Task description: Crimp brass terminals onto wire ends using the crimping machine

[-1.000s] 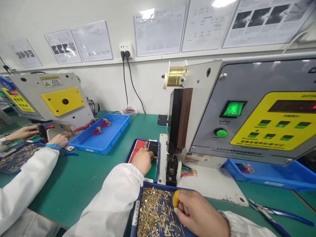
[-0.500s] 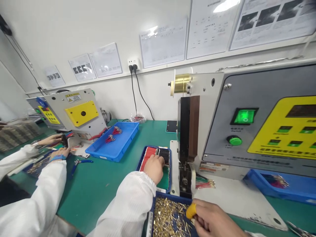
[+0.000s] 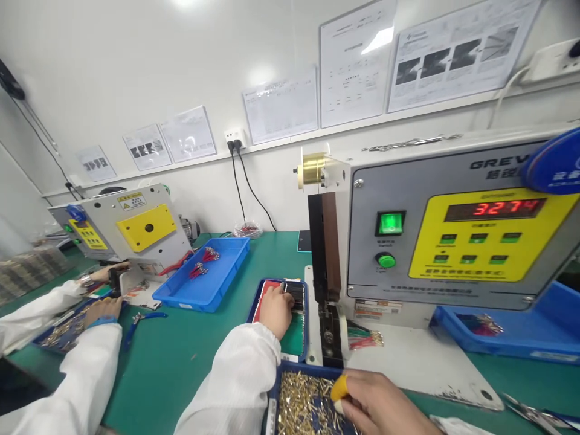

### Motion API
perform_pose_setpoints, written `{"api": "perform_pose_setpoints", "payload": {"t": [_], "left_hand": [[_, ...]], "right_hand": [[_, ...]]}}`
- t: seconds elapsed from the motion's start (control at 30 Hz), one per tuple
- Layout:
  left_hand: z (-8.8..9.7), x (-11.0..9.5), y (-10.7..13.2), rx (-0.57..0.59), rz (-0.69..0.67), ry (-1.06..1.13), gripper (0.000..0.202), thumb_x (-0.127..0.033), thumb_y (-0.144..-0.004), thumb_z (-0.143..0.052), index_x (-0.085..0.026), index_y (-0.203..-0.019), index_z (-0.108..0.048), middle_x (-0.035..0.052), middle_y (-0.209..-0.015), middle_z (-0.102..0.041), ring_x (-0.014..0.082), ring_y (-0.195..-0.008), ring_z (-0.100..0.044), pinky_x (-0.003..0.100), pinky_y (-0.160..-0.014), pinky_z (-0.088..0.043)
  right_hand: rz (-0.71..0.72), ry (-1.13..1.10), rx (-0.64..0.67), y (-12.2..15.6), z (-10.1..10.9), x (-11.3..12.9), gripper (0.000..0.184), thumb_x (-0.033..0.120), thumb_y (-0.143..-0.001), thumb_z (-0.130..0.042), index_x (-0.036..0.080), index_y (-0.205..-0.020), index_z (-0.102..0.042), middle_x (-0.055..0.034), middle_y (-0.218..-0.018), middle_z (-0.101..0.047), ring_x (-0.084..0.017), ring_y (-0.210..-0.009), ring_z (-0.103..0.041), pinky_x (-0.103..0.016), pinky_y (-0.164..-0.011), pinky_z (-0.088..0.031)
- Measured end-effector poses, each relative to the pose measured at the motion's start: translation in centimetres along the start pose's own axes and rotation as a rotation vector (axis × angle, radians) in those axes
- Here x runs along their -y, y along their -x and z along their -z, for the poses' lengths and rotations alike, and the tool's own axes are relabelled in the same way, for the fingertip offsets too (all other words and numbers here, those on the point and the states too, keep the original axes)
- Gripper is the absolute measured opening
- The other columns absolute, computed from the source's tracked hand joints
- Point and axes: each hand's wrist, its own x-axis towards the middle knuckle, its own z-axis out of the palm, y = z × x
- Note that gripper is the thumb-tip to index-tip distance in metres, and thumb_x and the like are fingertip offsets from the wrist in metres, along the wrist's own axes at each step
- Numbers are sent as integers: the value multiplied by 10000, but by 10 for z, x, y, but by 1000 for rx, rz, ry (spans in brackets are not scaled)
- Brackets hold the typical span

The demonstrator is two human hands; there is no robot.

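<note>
My left hand point(image 3: 276, 312) is over a small blue tray point(image 3: 250, 314) holding bundled red wires point(image 3: 264, 302) and black wires point(image 3: 298, 292). Its fingers are bent and closed at the edge of the black wires; what lies between the fingertips is hidden. Just in front of me, my right hand point(image 3: 374, 396) reaches over a tray of loose gold metal terminals point(image 3: 301, 402). A yellow finger cover point(image 3: 339, 387) is on one fingertip. Thumb and finger are pressed together low among the terminals, and anything they pinch is too small to name.
A grey crimping machine point(image 3: 362, 266) stands close on the right, its display lit. Finished wires lie in a blue bin point(image 3: 457, 332); pliers point(image 3: 534, 414) rest nearby. On the left are another blue tray point(image 3: 181, 296), cutters point(image 3: 136, 326) and a co-worker's hands point(image 3: 103, 309) at a second machine point(image 3: 149, 211).
The view has turned right, bringing the machine's lit display into sight. My left hand stays over the wires and my right hand over the terminals, both with little movement.
</note>
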Motion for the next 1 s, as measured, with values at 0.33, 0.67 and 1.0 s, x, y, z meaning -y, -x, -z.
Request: {"api": "perform_pose_setpoints", "payload": {"t": [0.33, 0.67, 1.0], "left_hand": [[4, -2, -3, 16, 32, 19, 233, -138, -815, -501, -202, -805, -725, 75, -923, -657, 221, -911, -535, 335, -811, -389], [-1, 0, 1, -10, -9, -4, 274, -191, -893, -441, -196, -871, -715, 91, -935, -634, 229, -929, -514, 352, -827, -377], [-8, 6, -1, -16, -35, 13, 265, -189, -877, -450, -199, -837, -712, 98, -937, -630, 246, -932, -503, 377, -806, -382]], "right_hand": [[42, -39, -46, 2, 8, 4, 182, 64, -814, -458, 186, -711, -545, -42, -855, -595, -168, -772, -578, -258, -664, -442], [82, -86, -77, 1, 6, -2, 238, 70, -842, -397, 188, -818, -602, -41, -850, -620, -168, -748, -594, -273, -673, -450], [-46, -179, -18, -24, 33, 7, 167, 255, -876, -502, 197, -812, -646, -27, -749, -696, -180, -713, -629, -271, -614, -434]]}}
